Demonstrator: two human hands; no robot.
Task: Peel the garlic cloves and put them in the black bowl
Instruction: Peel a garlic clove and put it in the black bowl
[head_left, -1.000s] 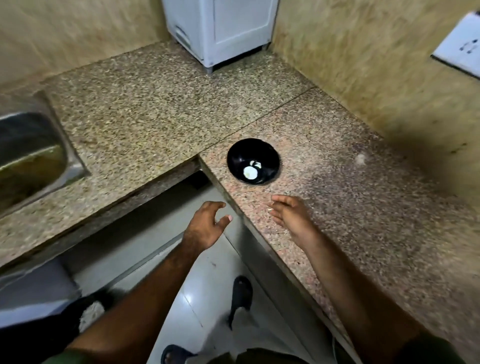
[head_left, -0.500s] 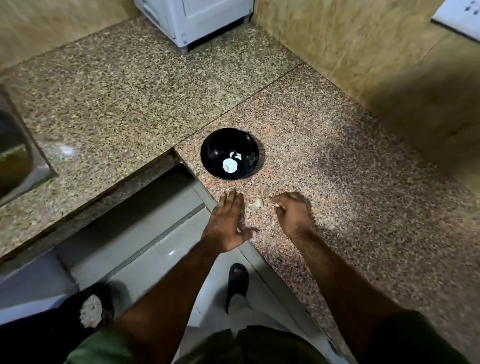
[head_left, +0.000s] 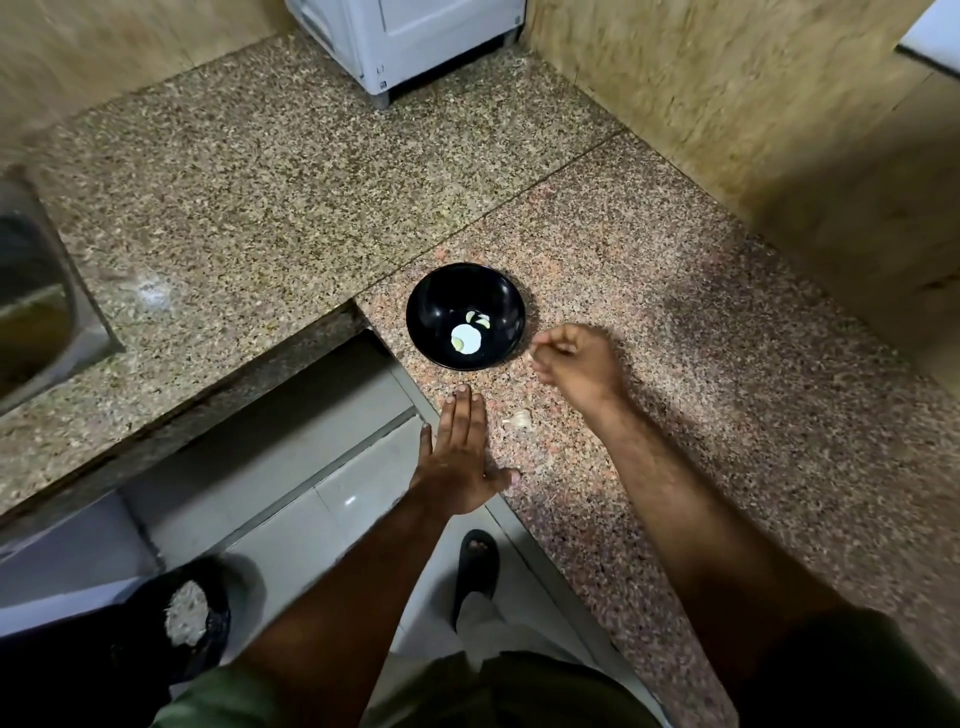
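The black bowl (head_left: 498, 296) stands on the speckled stone counter (head_left: 675, 415) near its inner corner, with a few pale peeled garlic cloves (head_left: 478, 319) in the bottom. My right hand (head_left: 579, 366) hovers just right of the bowl's rim, blurred. Its fingers are pinched together on what looks like a small garlic clove, mostly hidden. An unpeeled garlic piece (head_left: 519, 419) lies on the counter between my hands. My left hand (head_left: 460, 460) lies flat and empty on the counter's edge below the bowl, thumb spread out.
A steel sink (head_left: 47, 322) is set into the counter at the far left. A white appliance (head_left: 415, 41) stands at the back. A tan wall (head_left: 779, 130) closes the right side. Below the counter's edge are floor tiles, a black sandal (head_left: 475, 571) and a dark bag (head_left: 192, 618).
My right hand has lifted from the counter, fingers pinched, and moved up beside the bowl. My left hand came onto the counter's edge and stays flat there.
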